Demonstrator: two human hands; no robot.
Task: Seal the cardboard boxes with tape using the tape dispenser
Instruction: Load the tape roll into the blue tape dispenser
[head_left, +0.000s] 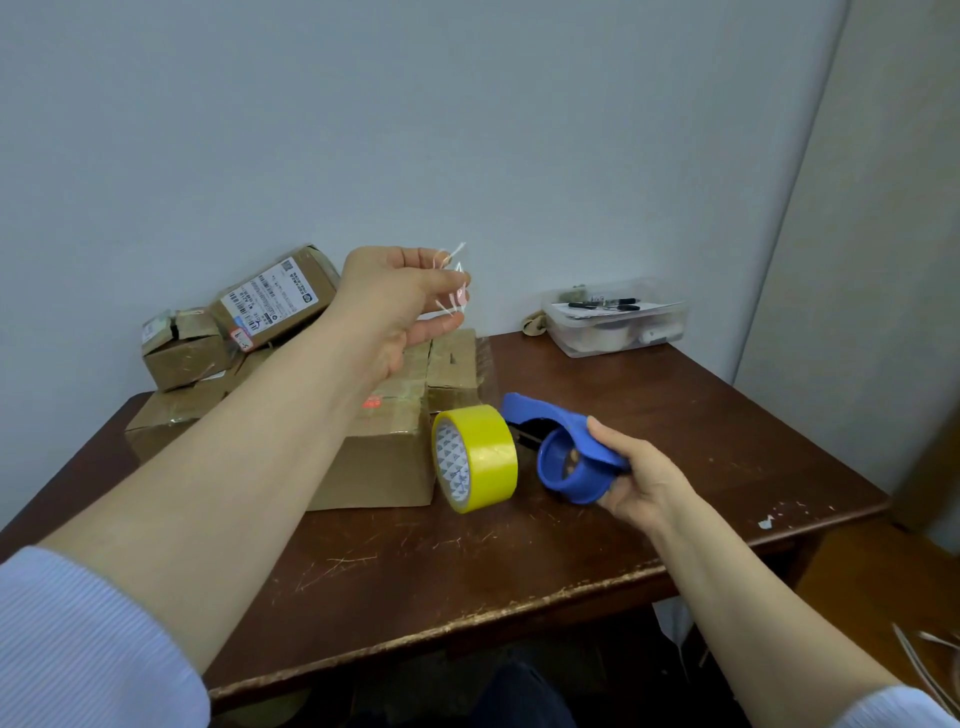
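Brown desk (675, 441), front edge scuffed. Cardboard boxes (384, 467) heaped at its back left, the nearest lying flat. Yellow tape roll (478, 457) stands on edge just beside that box. Right hand (644, 483) curled round the blue tape dispenser (566, 457), low over the desk, right of the roll. Left hand (395, 296) raised above the boxes, fingertips pinching a crumpled clear tape strip (454, 280)

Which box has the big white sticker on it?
The tilted box highest up at the back. The others show only small stickers or plain cardboard.
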